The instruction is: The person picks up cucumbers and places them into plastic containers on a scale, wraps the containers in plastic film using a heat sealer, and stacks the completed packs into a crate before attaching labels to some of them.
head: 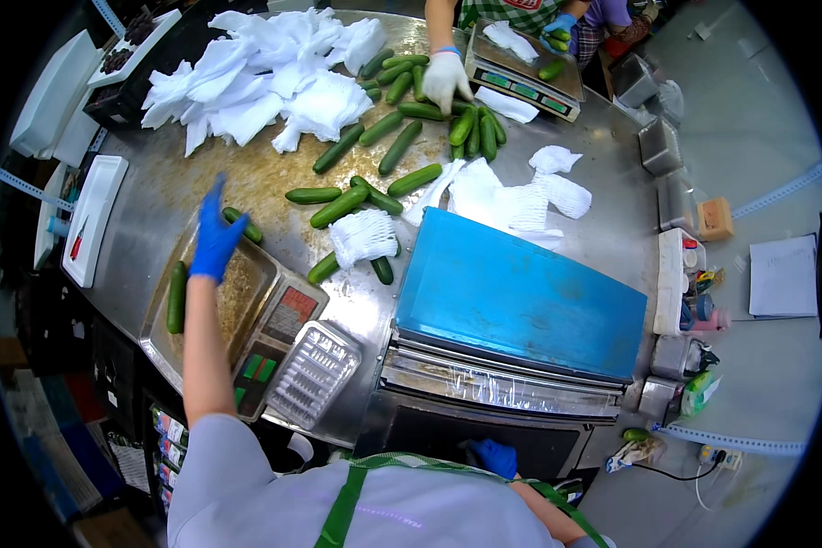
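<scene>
My left hand [217, 236], in a blue glove, reaches over the far end of a weighing scale's metal pan [250, 274]. Its fingers are spread, and nothing shows in its grasp. Just right of it, a cucumber [243, 225] lies by the pan's far rim. Another cucumber [176, 298] rests along the pan's left side, beside my forearm. My right hand [496, 457], also gloved in blue, is low at the front of the film-wrapping machine [500, 380], close to my body. Its fingertips are partly hidden, so I cannot tell whether it holds anything.
A clear plastic tray [315, 373] sits beside the scale. Loose cucumbers [339, 207] and white foam net sleeves [246, 75] cover parts of the steel table [127, 226]. Across it, a co-worker's white-gloved hand [445, 79] touches cucumbers near a second scale [524, 68]. A blue cover [520, 294] tops the wrapping machine.
</scene>
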